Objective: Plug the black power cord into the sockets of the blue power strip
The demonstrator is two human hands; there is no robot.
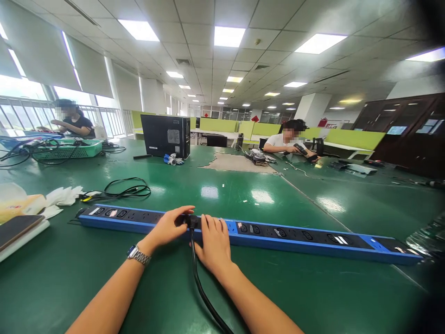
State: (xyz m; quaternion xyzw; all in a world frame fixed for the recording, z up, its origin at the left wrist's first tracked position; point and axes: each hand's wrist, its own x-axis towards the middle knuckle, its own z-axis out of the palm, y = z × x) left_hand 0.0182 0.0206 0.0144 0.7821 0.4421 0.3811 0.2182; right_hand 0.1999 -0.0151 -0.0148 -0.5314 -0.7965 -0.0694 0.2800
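A long blue and black power strip (278,234) lies across the green table, with several sockets along its top. A black plug (193,221) sits at the strip's middle, and a thick black cable (199,283) runs from it toward me. My left hand (170,226) is curled at the plug's left side, thumb and forefinger around it. Just right of the plug, my right hand (215,243) holds the strip, fingers over its top and thumb at the near side. Whether the plug is fully seated in a socket is hidden by my fingers.
Left are a phone (19,229), tissues (64,195), a coiled black cable (128,189) and a green basket (69,149). A black computer case (165,135) stands behind, gloves (173,159) beside it. One person (287,139) handles a tool; another (74,123) sits far left.
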